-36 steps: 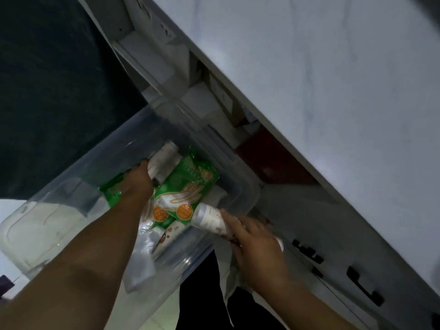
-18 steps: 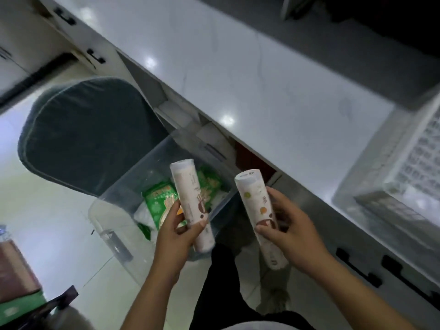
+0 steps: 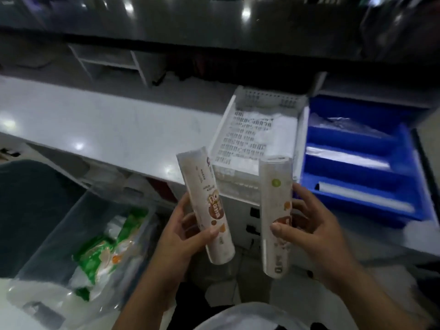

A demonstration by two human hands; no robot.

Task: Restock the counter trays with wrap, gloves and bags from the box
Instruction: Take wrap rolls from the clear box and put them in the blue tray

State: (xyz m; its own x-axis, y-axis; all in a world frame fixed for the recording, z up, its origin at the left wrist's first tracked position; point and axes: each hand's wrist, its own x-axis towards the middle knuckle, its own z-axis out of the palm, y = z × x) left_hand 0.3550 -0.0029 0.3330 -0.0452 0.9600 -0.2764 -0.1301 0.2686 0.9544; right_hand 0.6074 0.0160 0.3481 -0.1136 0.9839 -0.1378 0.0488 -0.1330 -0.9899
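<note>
My left hand grips a white printed roll of wrap, held upright and tilted left. A second, similar roll stands upright in my right hand. Both rolls hover in front of the counter edge, just below a white perforated tray. To its right sits a blue divided tray with clear rolls lying in its slots. Down at the lower left, the clear plastic box holds green glove packets and other bags.
The white counter runs left from the trays. A dark rounded chair back sits left of the box. Drawer fronts with black handles are below the counter. Dark shelving runs along the back.
Both hands came up out of the box, each with a roll, and rose to counter height. My view swung up from the box to the trays.
</note>
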